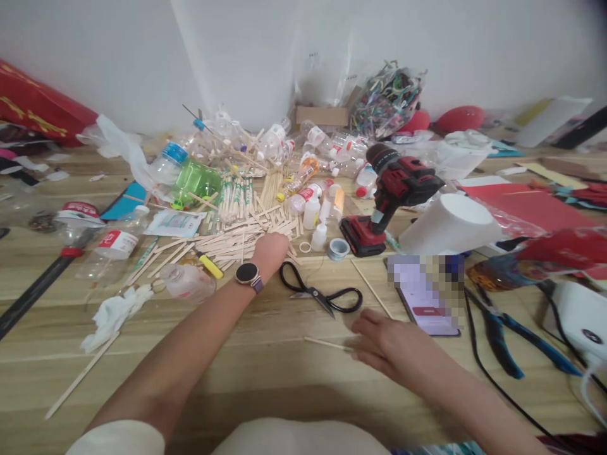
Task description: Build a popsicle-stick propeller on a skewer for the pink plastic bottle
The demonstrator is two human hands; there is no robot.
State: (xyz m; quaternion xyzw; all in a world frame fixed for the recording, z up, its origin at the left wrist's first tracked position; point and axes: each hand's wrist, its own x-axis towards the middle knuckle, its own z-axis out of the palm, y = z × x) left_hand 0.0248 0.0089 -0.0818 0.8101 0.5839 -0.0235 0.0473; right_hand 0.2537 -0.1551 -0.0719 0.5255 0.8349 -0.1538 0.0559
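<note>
My left hand (271, 251), with a watch (247, 274) on its wrist, reaches to the near edge of a pile of flat wooden sticks (227, 248). Its fingers curl downward, and whatever they hold is hidden. On the near side of the table, my right hand (386, 347) is closed around the end of a thin wooden stick (327, 343) that points left; the grip itself is partly covered. Black-handled scissors (315, 292) lie between the two hands, blades apart. Another thin stick (372, 289) rests beyond my right hand.
A red cordless drill (386, 199) stands behind the scissors, near small glue bottles (320, 234) and a tape roll (338, 248). Right are a phone (429, 297), a white cup (455, 224) and blue-handled pliers (505, 341). Plastic bottles (190, 281) and a yellow-handled tool (211, 265) lie left.
</note>
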